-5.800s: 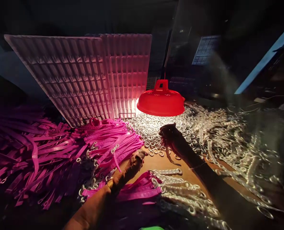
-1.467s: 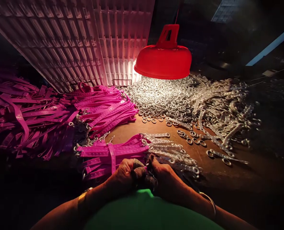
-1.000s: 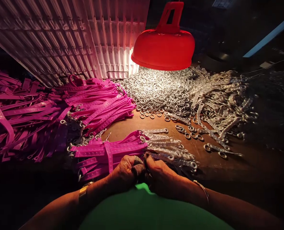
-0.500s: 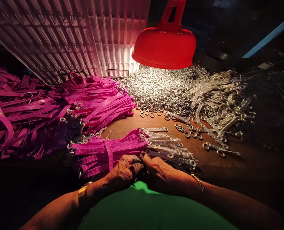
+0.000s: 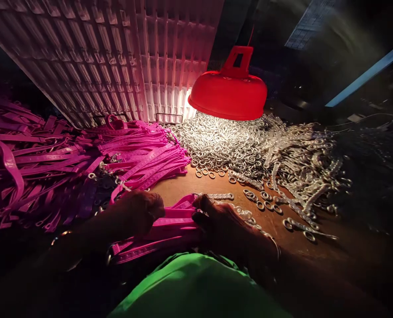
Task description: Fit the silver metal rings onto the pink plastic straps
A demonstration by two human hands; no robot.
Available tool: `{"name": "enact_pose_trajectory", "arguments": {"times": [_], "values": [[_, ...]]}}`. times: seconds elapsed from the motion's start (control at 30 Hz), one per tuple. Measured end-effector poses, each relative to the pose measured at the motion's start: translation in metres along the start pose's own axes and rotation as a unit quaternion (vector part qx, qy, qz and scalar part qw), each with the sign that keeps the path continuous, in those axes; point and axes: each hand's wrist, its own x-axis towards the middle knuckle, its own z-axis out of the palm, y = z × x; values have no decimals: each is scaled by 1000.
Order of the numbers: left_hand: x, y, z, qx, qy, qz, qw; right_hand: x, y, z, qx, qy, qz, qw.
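Bright pink straps (image 5: 176,223) lie in a bundle near the table's front edge, with pale braided pieces (image 5: 216,195) at their right end. My left hand (image 5: 139,214), dark in shadow, is closed over the left part of the bundle. My right hand (image 5: 216,221) is at the right end, thumb and fingertips curled around the bundle's upper straps. Its palm side is too dark to read. Both wrists wear a bracelet. A ring shows at the bundle's lower left.
A red lamp (image 5: 229,97) hangs low over a heap of metal rings (image 5: 223,145). More pink straps (image 5: 50,163) are piled at the left, braided pieces (image 5: 312,172) at the right. A ribbed translucent panel (image 5: 93,57) stands behind.
My hands have moved apart from each other and up onto the bundle, my left hand going left. Both are now in shadow. The view has tilted up, so the lamp and heaps sit lower.
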Motion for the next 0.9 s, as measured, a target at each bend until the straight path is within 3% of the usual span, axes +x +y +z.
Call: {"name": "enact_pose_trajectory", "arguments": {"times": [0.07,0.2,0.3,0.43,0.57,0.63,0.8,0.9], "values": [[9,-9,2,77,-12,-18,997,16,5,-2,-108,5,17,994],[27,-37,38,164,-11,-4,986,34,20,-6,-237,-31,36,970],[31,-56,60,137,48,18,989,40,25,-12,-242,-30,42,969],[33,-67,70,116,22,-21,993,56,33,-6,-170,-6,-6,985],[38,-62,75,183,2,-29,983,72,56,11,-152,-90,-46,983],[39,-54,80,177,-12,-40,983,69,67,17,-162,-101,-52,980],[34,-26,100,171,-51,-52,983,27,90,22,-85,-113,-61,988],[33,-21,112,170,-63,-67,981,9,105,28,-23,-116,-64,991]]}}
